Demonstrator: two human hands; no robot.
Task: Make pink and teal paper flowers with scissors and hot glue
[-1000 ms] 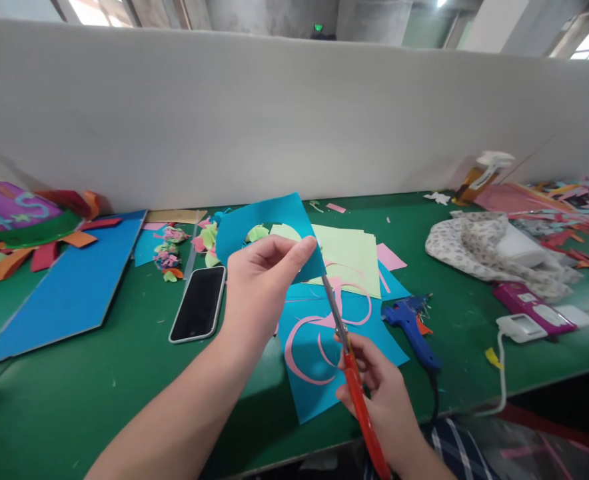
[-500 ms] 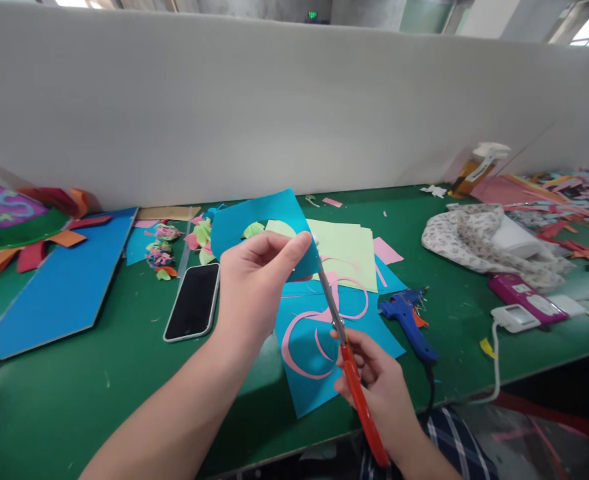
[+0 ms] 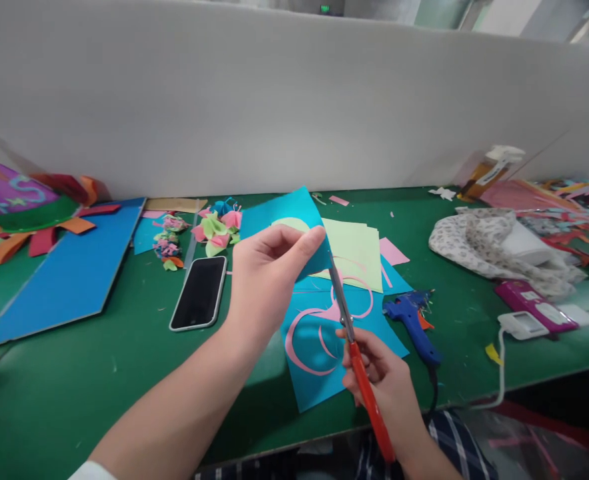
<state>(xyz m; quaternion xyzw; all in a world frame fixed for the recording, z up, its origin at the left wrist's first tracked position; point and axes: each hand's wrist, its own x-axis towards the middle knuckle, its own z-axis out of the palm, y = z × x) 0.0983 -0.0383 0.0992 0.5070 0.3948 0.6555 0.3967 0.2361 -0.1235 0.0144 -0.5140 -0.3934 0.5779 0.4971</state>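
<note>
"What's on your feed?"

"My left hand [image 3: 262, 287] pinches a blue sheet [image 3: 304, 205] by its edge, raised over the green table [image 3: 74, 387]. The hand covers the sheet's lower left, and I can't see the fingertips behind it."

"And the right hand [image 3: 387, 380]?"

"Gripping red-handled scissors [image 3: 355, 353], blades pointing up at the sheet's right edge. Whether paper sits between them, I can't make out, nor which fingers are through the loops."

"Anything else obscured?"

"The blades cross in front of a pink cut-out [image 3: 332, 312], hiding a strip of it. The held sheet overlaps some pale green paper [image 3: 357, 243] beyond. At far left, a purple hat [image 3: 12, 190] is cut off by the frame."
</note>
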